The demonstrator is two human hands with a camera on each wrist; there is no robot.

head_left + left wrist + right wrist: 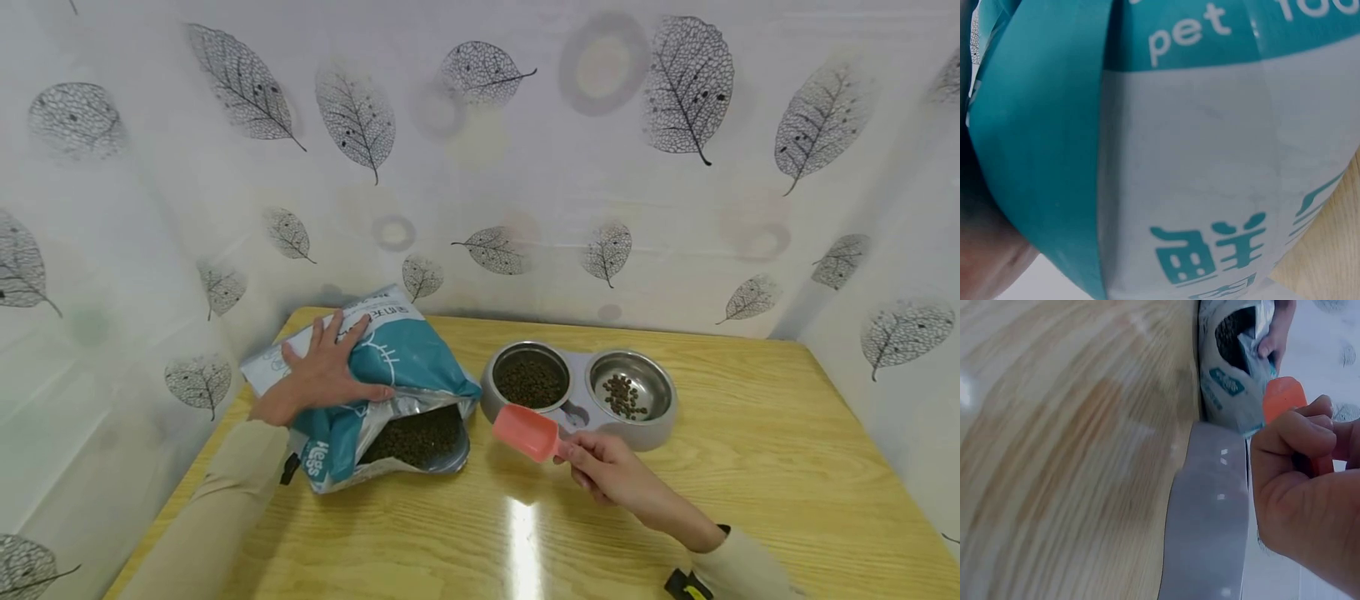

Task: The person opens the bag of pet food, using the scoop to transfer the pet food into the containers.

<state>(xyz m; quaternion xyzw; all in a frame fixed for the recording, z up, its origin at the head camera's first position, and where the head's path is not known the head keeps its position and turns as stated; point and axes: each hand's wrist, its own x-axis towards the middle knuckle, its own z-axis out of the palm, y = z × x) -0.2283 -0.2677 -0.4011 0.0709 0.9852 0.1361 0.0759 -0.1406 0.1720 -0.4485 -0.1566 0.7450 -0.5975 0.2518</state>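
My right hand grips the handle of a small coral-red scoop, whose bowl shows no food in it. The scoop is above the front edge of a grey double pet feeder. Its left steel bowl holds a layer of brown kibble, and its right steel bowl a smaller scatter. At the left, my left hand rests with spread fingers on a teal and white pet food bag. The bag lies on its side, its mouth towards me and kibble inside. Printed bag wall fills the left wrist view.
Everything stands on a light wooden table. A pale curtain with leaf prints surrounds the table at the back and sides. In the right wrist view, the feeder's grey side is close below the right hand.
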